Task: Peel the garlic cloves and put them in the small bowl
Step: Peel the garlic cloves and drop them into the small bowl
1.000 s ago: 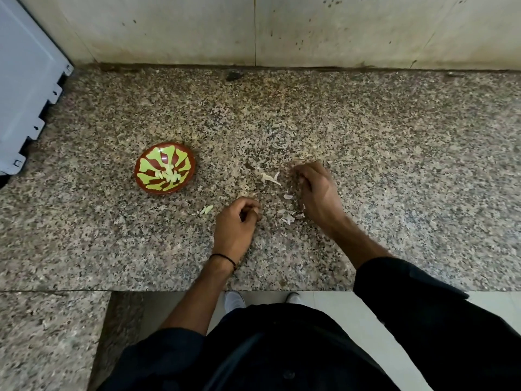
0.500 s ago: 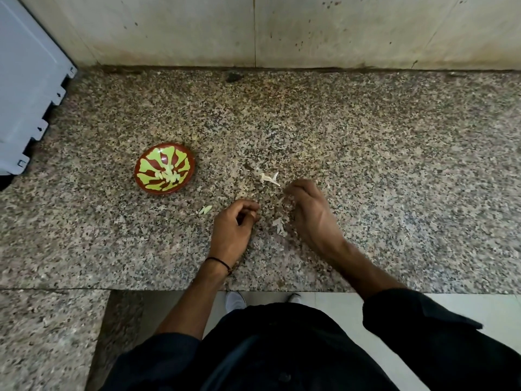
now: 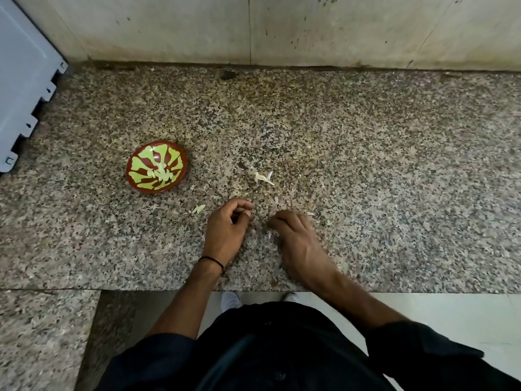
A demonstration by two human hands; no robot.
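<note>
A small red bowl point(image 3: 132, 176) with a green pattern sits on the speckled granite counter point(image 3: 366, 165), left of centre. Several pale peeled garlic cloves point(image 3: 163, 174) lie in it. My left hand point(image 3: 225, 232) rests on the counter with its fingers curled and the thumb against the index finger; nothing shows inside it. Just to its right, my right hand point(image 3: 298, 241) lies palm down with its fingertips on the stone among small bits of garlic skin point(image 3: 270, 235). A larger white skin scrap point(image 3: 263, 177) lies beyond both hands. A greenish scrap point(image 3: 198, 209) lies between the bowl and my left hand.
A grey panel point(image 3: 22, 80) with a stepped edge stands at the far left. A stained wall point(image 3: 253, 29) closes off the back of the counter. The counter's front edge point(image 3: 394, 292) runs just behind my wrists, with pale floor and my shoes below.
My right hand has slid back toward me and to the left across the counter, dragging skin bits with it. My left hand and the bowl have stayed in place.
</note>
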